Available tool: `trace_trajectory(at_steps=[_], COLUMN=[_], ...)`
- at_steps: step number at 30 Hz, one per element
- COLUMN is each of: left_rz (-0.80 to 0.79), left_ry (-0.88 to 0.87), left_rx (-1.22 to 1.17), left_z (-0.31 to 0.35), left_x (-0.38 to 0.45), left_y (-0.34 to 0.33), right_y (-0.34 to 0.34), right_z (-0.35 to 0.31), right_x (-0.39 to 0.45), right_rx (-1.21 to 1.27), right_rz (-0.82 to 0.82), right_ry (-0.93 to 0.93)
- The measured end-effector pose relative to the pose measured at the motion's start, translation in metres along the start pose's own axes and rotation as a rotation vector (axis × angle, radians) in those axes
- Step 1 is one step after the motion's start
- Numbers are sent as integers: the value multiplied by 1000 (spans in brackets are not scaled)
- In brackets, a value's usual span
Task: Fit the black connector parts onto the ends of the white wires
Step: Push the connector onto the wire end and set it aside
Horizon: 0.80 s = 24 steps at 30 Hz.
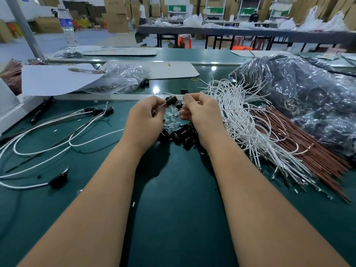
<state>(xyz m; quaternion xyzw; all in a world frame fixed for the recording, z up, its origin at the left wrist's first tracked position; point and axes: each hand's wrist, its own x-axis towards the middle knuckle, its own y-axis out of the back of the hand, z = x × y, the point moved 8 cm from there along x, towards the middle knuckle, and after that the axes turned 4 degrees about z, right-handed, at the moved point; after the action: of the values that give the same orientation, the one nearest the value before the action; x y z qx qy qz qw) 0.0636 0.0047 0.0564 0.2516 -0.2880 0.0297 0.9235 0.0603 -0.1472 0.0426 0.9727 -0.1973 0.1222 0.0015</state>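
Head view: two bare hands work over a dark green bench mat (173,209) in a warehouse hall stacked with cardboard boxes (115,14).

The left hand (146,116) pinches a small black cylindrical connector part (171,101) by its thin metal pin; the right hand (200,112) has its fingers curled, pinching something too small to tell. Below them lies a heap of loose black connector parts (179,133). A glossy bundle of bare-ended white wires (237,120) fans just right, beside stiff reddish-brown wires (300,145) and a crinkled clear plastic bag (300,97). Finished white wires with black ends (57,132) loop at left.
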Motion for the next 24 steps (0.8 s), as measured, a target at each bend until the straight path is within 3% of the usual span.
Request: trace_trajectory(at_steps=[5, 24], left_rz=[-43, -92], left_ry=[23, 86], left_rx=[3, -97], left_z=[-5, -6], left_x=[-1, 0], left_y=[-6, -8], right_y=[1, -2], right_z=[7, 3], right_x=[1, -1], right_rx=[202, 194], right_rz=[-7, -99], right_ry=[-108, -91])
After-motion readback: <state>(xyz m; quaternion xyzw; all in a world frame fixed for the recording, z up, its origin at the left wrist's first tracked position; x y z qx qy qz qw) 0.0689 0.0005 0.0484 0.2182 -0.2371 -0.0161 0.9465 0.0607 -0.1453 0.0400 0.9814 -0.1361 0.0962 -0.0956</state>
